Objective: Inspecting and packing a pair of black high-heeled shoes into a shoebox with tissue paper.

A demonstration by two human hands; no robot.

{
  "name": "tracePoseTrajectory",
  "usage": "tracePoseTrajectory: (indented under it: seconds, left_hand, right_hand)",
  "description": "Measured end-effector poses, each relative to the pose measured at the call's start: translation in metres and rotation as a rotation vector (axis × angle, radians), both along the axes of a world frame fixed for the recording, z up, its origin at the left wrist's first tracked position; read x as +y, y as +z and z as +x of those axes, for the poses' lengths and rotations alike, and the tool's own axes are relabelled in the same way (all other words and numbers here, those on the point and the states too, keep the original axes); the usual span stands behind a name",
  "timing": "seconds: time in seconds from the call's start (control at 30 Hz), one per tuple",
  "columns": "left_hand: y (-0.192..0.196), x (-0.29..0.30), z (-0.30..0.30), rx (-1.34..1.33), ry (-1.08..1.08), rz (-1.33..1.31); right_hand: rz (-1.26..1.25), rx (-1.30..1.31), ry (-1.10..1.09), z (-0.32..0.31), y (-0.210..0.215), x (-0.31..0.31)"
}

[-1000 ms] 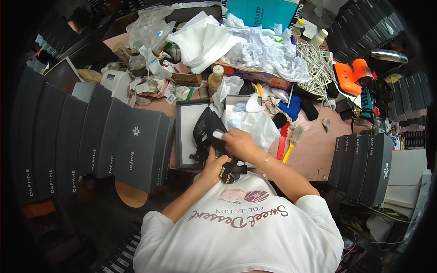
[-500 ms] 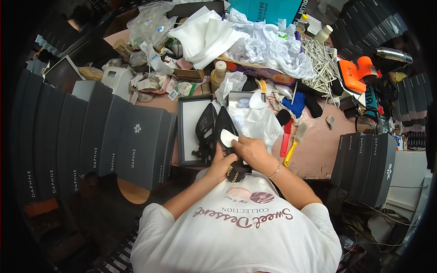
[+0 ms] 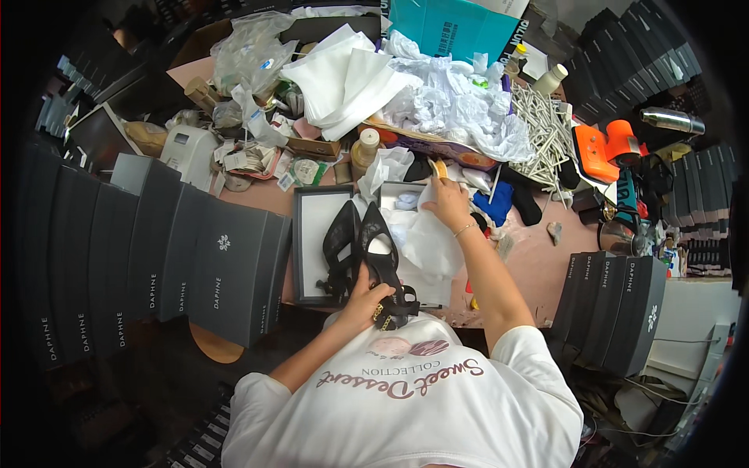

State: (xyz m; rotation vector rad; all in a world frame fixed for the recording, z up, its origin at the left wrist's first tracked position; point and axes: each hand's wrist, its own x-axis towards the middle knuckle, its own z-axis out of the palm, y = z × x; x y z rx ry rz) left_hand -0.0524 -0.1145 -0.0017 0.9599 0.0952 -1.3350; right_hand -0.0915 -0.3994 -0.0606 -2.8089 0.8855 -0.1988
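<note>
My left hand (image 3: 363,304) is closed around a black high-heeled shoe (image 3: 378,273) with a mesh upper and straps. A white pad (image 3: 379,245) lies inside the shoe. Its mate, another black shoe (image 3: 339,242), rests beside it over an open grey shoebox (image 3: 303,269). My right hand (image 3: 449,204) reaches to the far side of the white tissue paper (image 3: 425,238), its fingertips bent down at a curved yellow-orange piece (image 3: 439,168). What those fingers hold, if anything, is hidden.
Grey shoeboxes (image 3: 234,273) stand in rows at the left, with more boxes (image 3: 612,300) at the right. Behind lie crumpled paper (image 3: 452,101), a bottle (image 3: 364,148), white rods (image 3: 538,117), a blue cloth (image 3: 494,204) and an orange tape dispenser (image 3: 597,152).
My right hand has left the white pad inside the shoe and moved away to the far right, over the tissue paper. My left hand still grips the shoe.
</note>
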Motion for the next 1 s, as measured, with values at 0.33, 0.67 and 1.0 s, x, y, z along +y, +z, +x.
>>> tracePoseTrajectory:
  seconds: [0.33,0.67,1.0]
  left_hand:
    - [-0.02,0.007,0.0,-0.039,0.016,-0.019]
    - [-0.02,0.02,-0.006,-0.024,0.117,0.014]
    - [-0.007,0.021,0.003,0.031,0.183,0.016]
  right_hand:
    - [0.518,-0.199,0.45,-0.017,0.076,0.114]
    - [0.397,-0.178,0.377,0.02,0.043,0.129]
    - [0.524,-0.203,0.083,-0.006,-0.01,0.096]
